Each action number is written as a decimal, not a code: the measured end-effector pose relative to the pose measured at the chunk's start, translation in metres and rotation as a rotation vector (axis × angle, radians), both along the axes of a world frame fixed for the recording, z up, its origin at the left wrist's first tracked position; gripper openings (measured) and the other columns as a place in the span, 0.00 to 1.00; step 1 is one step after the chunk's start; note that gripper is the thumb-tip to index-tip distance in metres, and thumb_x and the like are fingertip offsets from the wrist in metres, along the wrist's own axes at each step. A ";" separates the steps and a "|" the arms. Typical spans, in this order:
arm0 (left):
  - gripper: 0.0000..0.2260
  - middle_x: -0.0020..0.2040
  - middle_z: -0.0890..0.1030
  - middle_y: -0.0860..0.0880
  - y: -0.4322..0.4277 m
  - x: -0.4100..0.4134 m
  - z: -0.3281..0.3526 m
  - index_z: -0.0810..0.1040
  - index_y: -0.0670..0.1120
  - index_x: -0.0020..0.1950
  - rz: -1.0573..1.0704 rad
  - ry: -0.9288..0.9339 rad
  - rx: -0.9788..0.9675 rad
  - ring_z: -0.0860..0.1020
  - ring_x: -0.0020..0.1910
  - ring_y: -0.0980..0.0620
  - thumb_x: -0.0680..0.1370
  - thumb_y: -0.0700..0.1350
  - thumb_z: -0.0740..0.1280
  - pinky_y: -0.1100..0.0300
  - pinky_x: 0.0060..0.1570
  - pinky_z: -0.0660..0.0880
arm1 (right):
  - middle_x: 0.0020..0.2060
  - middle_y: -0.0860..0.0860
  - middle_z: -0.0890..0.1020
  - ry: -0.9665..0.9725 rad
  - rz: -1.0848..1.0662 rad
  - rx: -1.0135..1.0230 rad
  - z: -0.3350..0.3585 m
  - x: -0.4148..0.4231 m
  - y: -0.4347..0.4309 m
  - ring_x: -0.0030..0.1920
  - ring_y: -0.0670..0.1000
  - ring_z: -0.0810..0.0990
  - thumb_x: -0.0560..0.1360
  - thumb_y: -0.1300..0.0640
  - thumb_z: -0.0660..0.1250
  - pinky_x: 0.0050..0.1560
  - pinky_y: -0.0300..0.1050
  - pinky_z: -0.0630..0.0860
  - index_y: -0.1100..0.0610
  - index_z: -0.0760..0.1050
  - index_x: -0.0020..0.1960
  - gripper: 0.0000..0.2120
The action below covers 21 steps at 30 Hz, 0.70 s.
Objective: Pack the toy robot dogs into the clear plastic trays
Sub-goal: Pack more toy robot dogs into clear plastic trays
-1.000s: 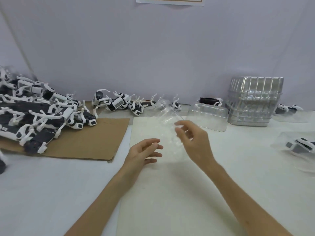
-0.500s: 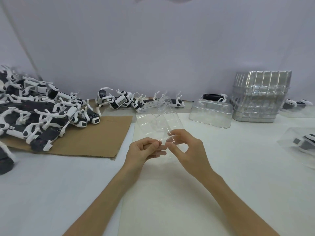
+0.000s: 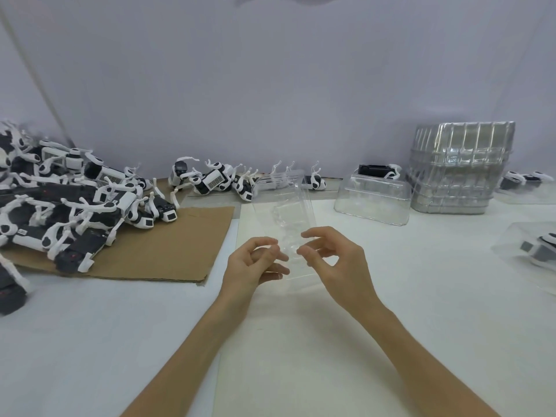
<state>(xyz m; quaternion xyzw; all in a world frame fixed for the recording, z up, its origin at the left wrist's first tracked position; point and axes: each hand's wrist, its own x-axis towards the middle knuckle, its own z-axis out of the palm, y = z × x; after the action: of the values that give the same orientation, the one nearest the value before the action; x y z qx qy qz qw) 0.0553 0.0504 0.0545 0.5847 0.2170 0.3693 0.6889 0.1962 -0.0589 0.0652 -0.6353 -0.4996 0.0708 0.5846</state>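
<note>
I hold a clear plastic tray point(image 3: 285, 212) above the middle of the white table point(image 3: 301, 341), tilted away from me. My left hand point(image 3: 251, 266) pinches its near left edge and my right hand point(image 3: 334, 260) pinches its near right edge. A large heap of black-and-white toy robot dogs point(image 3: 66, 203) lies at the left, partly on a brown cardboard sheet point(image 3: 168, 245). A smaller group of dogs point(image 3: 216, 182) lies along the wall behind the tray.
A stack of clear trays point(image 3: 457, 170) stands at the back right, with a single clear tray point(image 3: 373, 200) lying beside it. A tray with a dog inside point(image 3: 532, 251) sits at the right edge. More packed dogs point(image 3: 523, 180) lie behind the stack.
My left hand has come up and taken hold of the tray that my right hand alone held. Both hands have drawn the tray nearer to me and tilted it flatter.
</note>
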 end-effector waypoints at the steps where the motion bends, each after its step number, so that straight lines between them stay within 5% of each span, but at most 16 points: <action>1: 0.12 0.44 0.85 0.42 0.000 0.000 0.001 0.81 0.43 0.51 -0.035 0.003 0.010 0.84 0.41 0.45 0.75 0.50 0.70 0.58 0.43 0.79 | 0.40 0.41 0.84 0.002 0.001 0.003 0.000 0.000 0.000 0.42 0.47 0.83 0.75 0.55 0.73 0.49 0.44 0.78 0.47 0.79 0.53 0.08; 7: 0.08 0.51 0.85 0.41 -0.002 -0.002 -0.002 0.81 0.40 0.56 -0.169 0.045 0.059 0.84 0.52 0.43 0.83 0.39 0.62 0.60 0.50 0.79 | 0.40 0.43 0.84 -0.023 0.010 0.012 0.000 0.003 0.001 0.43 0.46 0.82 0.76 0.57 0.71 0.49 0.37 0.74 0.49 0.80 0.53 0.07; 12: 0.07 0.50 0.86 0.40 0.002 -0.001 -0.008 0.81 0.40 0.52 -0.086 0.051 0.026 0.85 0.51 0.41 0.81 0.34 0.64 0.61 0.47 0.79 | 0.41 0.39 0.84 -0.104 0.041 -0.045 0.001 0.004 0.007 0.48 0.41 0.82 0.75 0.57 0.72 0.51 0.30 0.71 0.47 0.79 0.54 0.09; 18: 0.07 0.45 0.86 0.40 0.005 0.001 -0.010 0.78 0.43 0.38 0.035 0.099 -0.033 0.86 0.47 0.41 0.75 0.39 0.73 0.60 0.38 0.79 | 0.42 0.39 0.83 -0.304 0.017 -0.056 0.001 0.002 0.020 0.45 0.43 0.82 0.76 0.58 0.71 0.62 0.53 0.70 0.48 0.79 0.57 0.11; 21: 0.10 0.43 0.86 0.40 0.006 0.002 -0.010 0.76 0.43 0.37 0.075 0.109 -0.014 0.86 0.45 0.42 0.75 0.42 0.74 0.60 0.36 0.79 | 0.43 0.39 0.83 -0.340 0.003 -0.043 -0.001 0.002 0.024 0.45 0.43 0.81 0.77 0.56 0.70 0.64 0.49 0.66 0.47 0.78 0.59 0.12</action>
<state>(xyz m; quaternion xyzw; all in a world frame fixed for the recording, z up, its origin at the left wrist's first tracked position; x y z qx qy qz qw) 0.0574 0.0567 0.0443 0.5907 0.2785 0.3608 0.6659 0.1981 -0.0351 0.0640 -0.6496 -0.5908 -0.0261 0.4779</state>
